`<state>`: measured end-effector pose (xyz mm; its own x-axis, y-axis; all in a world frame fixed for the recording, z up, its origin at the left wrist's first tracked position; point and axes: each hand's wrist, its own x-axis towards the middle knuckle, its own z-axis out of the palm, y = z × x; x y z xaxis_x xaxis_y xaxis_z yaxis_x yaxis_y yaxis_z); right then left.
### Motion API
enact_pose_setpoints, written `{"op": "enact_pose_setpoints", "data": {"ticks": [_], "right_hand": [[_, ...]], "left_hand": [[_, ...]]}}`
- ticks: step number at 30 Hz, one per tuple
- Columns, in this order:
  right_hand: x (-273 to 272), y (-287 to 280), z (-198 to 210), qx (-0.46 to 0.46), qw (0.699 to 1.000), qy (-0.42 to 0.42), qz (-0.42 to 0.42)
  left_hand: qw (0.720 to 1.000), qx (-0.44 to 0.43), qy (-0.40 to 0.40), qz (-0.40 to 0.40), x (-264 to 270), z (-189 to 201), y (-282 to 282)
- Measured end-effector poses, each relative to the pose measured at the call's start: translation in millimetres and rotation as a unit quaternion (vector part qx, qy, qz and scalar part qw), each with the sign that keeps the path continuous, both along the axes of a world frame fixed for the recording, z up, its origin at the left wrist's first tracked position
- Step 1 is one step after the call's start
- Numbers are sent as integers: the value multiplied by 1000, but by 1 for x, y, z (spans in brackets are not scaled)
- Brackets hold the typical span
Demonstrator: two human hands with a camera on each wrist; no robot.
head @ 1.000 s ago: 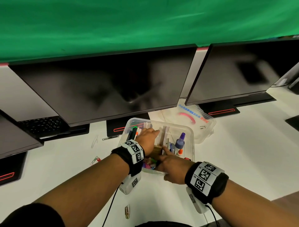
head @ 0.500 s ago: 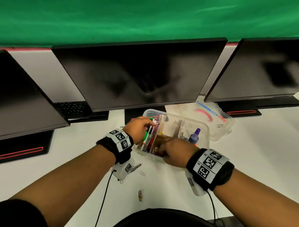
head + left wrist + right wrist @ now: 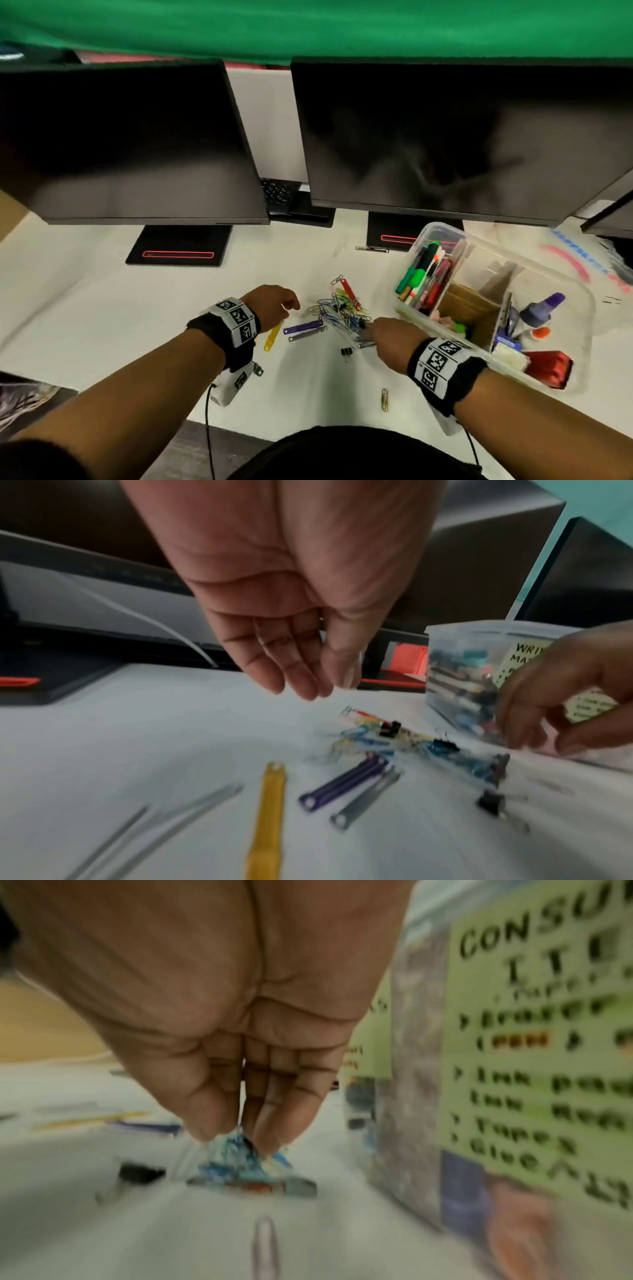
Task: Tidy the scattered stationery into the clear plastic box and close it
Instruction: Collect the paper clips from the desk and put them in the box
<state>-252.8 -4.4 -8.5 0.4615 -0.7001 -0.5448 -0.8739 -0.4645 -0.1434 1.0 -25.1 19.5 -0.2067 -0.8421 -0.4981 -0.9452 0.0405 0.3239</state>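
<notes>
- Two hands work just left of the clear plastic box (image 3: 579,308), which stands open on the white counter (image 3: 102,325) below a dark monitor (image 3: 445,137); we take that box as our landmark
- Our right hand (image 3: 387,337) reaches down beside the box's near-left wall; in the right wrist view its fingertips (image 3: 270,1139) close together on a clump of blue paper clips (image 3: 236,1158) from the paper clip pile (image 3: 342,311); the picture is blurred, so we cannot tell how many it pinches
- Our left hand (image 3: 274,305) hangs farther left of the box, above the counter; its fingers (image 3: 294,674) are loosely bent and hold nothing
- Left of the box, past the pile, lie a yellow strip (image 3: 273,335), a purple strip (image 3: 303,327) and a grey strip (image 3: 306,335); a black binder clip (image 3: 346,352) lies near the right hand; a single paper clip (image 3: 384,399) lies apart, nearer to us
- Inside the box, markers (image 3: 421,274) fill the left compartment; a purple-capped bottle (image 3: 541,310) stands at its right side; a red object (image 3: 548,368) lies in the near corner
- Right of the box, the clear lid (image 3: 582,253) lies on the counter, so the box is not yet closed
</notes>
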Motion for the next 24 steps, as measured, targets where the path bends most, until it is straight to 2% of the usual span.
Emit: {"op": "enact_pose_setpoints", "data": {"ticks": [5,10,14,19,22,24], "right_hand": [[4,5,-20,-5,1000,13,-21],[19,6,-27,-16,998,1,-57],[32,-1,-23,-33,993,-52,-100],[43,-11,-16,-44,969,-157,-185],[44,-17,-16,0,952,-187,-241],[43,-20,-16,71,919,-233,-308]], "left_hand": [[999,20,-40,0,22,-32,17],[994,42,-89,42,26,-53,15],[993,46,-105,35,21,-60,4],[996,22,-81,33,17,-68,-4],[998,18,-58,29,20,-71,-6],[998,23,-47,19,22,-74,-7]]}}
